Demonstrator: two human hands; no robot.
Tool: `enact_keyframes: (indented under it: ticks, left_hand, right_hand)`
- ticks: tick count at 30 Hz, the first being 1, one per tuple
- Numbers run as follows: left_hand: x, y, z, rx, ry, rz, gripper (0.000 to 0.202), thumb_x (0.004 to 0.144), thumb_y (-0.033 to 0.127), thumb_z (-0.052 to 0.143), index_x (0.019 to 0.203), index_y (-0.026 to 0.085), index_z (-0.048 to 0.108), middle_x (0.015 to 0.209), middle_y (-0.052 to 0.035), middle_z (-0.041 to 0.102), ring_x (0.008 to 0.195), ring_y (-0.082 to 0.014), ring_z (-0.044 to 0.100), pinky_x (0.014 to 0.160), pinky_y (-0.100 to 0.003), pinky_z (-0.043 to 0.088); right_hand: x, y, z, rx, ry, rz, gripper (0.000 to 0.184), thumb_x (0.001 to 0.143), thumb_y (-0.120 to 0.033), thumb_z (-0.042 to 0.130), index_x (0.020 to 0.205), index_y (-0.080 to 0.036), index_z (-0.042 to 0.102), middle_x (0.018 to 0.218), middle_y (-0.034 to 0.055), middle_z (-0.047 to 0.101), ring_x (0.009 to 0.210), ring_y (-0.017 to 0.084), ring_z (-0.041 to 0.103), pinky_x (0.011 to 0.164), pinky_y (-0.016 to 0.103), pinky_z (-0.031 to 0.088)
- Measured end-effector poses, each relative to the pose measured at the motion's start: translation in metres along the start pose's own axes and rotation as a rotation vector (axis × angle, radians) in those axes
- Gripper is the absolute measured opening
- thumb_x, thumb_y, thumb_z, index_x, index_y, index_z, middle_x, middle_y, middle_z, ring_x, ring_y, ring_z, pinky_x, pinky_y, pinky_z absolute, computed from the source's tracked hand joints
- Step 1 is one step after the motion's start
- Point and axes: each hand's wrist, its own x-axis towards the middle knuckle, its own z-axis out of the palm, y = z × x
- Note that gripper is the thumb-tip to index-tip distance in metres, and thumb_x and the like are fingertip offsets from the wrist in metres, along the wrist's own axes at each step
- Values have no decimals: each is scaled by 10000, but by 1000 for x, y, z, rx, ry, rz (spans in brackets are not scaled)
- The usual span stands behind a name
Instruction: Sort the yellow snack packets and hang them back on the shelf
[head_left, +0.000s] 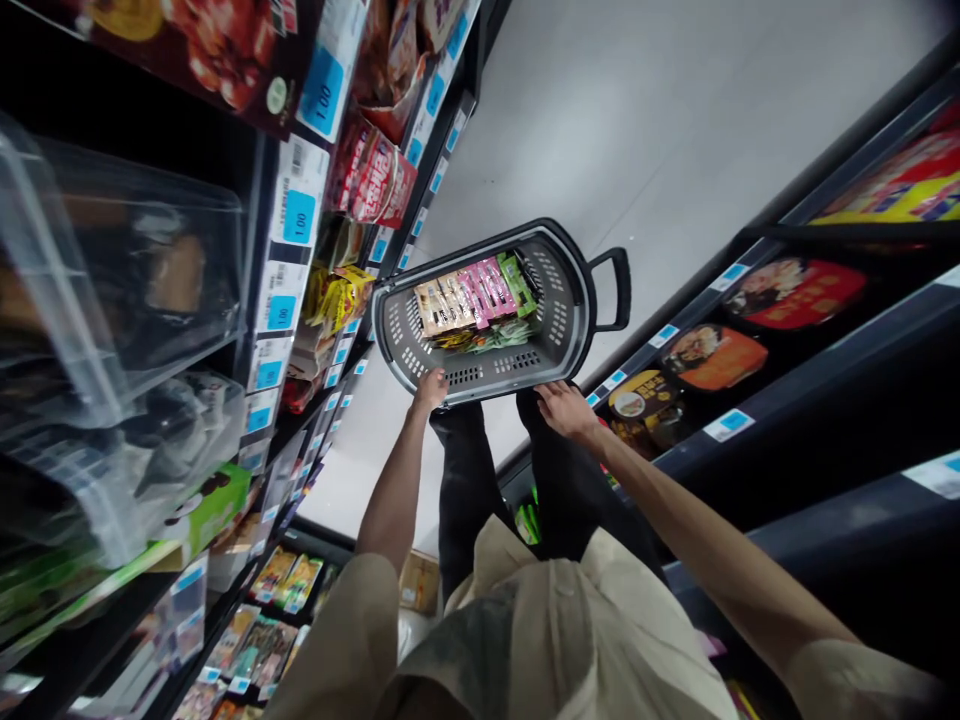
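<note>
Past the beige cotton shirt (555,620), clasps the near rim, a sound hold, of the stiff, lightly loaded grey perforated plastic basket (553,322) low over the aisle floor (660,120), left hand (430,390) clenched, right hand (564,408) perhaps only resting.

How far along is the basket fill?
Done: several packets already lie in the grey basket. In hand: left hand grips its near rim, right hand touches the rim beside it. Left: bare perforated grey shows around the packets, so likely room for more.

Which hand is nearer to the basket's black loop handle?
Right. The right hand rests at the basket rim below the handle; the left hand grips the rim farther away.
</note>
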Motion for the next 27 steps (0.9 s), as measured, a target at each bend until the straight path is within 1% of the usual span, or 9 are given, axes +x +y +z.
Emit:
enact_keyframes:
  ticks: [2,5,9,11,13,17,20,22,27]
  left_hand:
    - [11,-8,6,79,21,22,362,818,71,660,1165,158,711,1187,-134,710,1149,-265,678,1109,-441,486]
    - [37,-15,9,181,39,59,465,828,69,640,1277,188,671,1328,-123,654,1246,-267,626,1164,-438,444]
    - [84,-16,15,305,45,155,512,841,71,625,1343,168,642,1436,-148,578,1320,-290,571,1197,-417,411]
    - [108,-15,24,408,37,265,517,853,72,613,1362,161,630,1444,-153,568,1340,-292,550,1196,-409,410]
    - [131,-14,37,511,7,359,505,851,69,617,1348,155,637,1411,-152,587,1350,-295,533,1192,-409,413]
    - [165,-14,67,592,-53,381,403,849,60,608,1224,178,700,1319,-135,622,1289,-297,568,1137,-408,461]
    - [178,-17,83,629,-11,400,402,871,30,516,1182,195,711,1297,-134,620,1291,-289,564,1124,-406,467]
    - [180,-20,88,632,12,448,415,878,26,484,1189,190,706,1325,-135,607,1326,-279,536,1156,-393,440]
    - [170,-31,82,665,-13,524,402,888,63,502,1237,163,676,1501,-139,494,1411,-282,453,1159,-372,434]
  right_hand:
    - [5,7,14,34,57,2,475,1013,-240,396,1449,-108,530,1485,198,570,1331,324,498,1054,430,401]
    - [17,25,34,47,123,-10,481,1002,-224,432,1456,-101,533,1474,195,571,1328,326,481,1055,426,383]
    - [34,54,54,103,223,-89,454,984,-180,456,1412,-168,608,1290,160,664,1149,320,545,919,432,421]
    - [39,68,65,176,267,-144,482,950,-133,487,1404,-210,630,1245,140,684,1095,314,555,860,427,426]
    - [41,78,77,266,314,-196,520,932,-98,494,1413,-243,630,1244,124,687,1083,304,559,848,422,429]
    - [40,89,93,376,369,-256,591,923,-70,478,1461,-290,591,1266,117,680,1103,297,563,859,428,433]
    - [40,92,96,381,379,-286,595,930,-78,476,1472,-303,580,1258,118,688,1111,300,567,850,430,424]
    - [40,94,95,377,387,-300,569,944,-90,475,1461,-298,589,1249,119,693,1110,298,567,843,425,414]
    - [42,94,95,362,385,-301,561,930,-91,494,1440,-299,603,1243,114,693,1100,297,562,833,417,393]
